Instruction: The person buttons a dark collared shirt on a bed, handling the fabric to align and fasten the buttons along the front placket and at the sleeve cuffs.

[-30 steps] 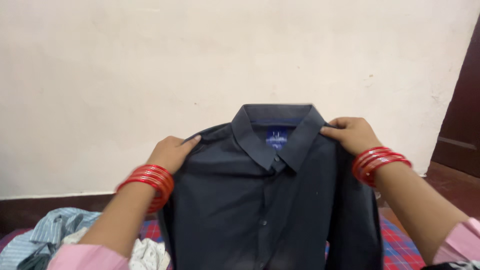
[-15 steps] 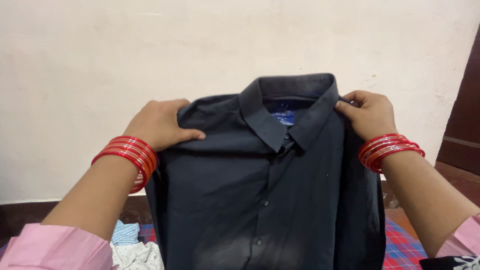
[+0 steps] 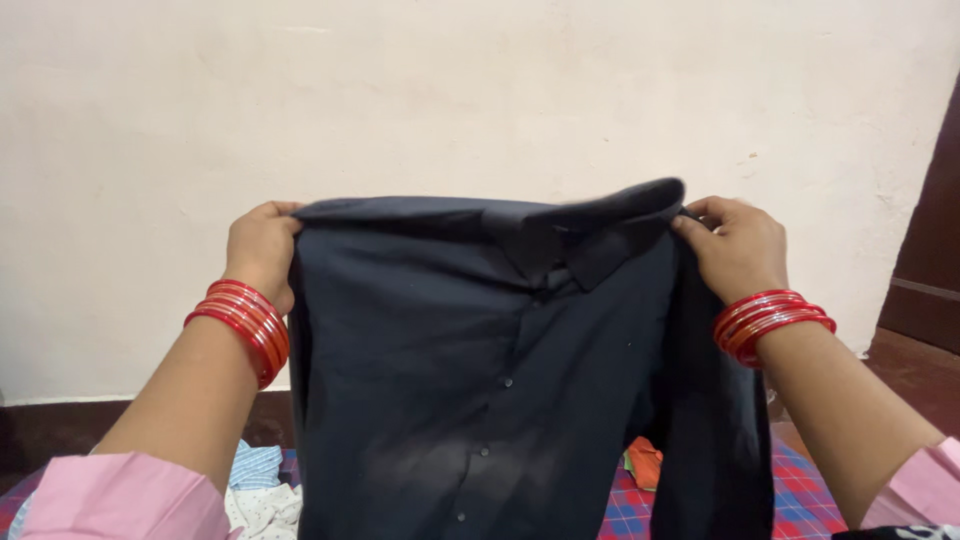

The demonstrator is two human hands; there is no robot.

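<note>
I hold a dark navy button-up shirt (image 3: 470, 370) upright in front of me, its buttoned front facing me. My left hand (image 3: 260, 250) grips the shirt's left shoulder edge. My right hand (image 3: 735, 245) pinches the right shoulder beside the collar (image 3: 600, 225), which tips forward and to the right. Both wrists carry stacks of red bangles, and pink sleeves show at the bottom corners. The shirt's lower part runs out of the frame.
A cream wall fills the background, with a dark wooden door (image 3: 925, 250) at the right. Below lies a red-and-blue checked cloth (image 3: 800, 500) with a pale patterned garment (image 3: 260, 500) at the left and an orange item (image 3: 645, 462) right of centre.
My left hand slid outward from the shirt's front to its left shoulder edge. The collar has tipped forward and the inner label is hidden now. An orange item has come into view below.
</note>
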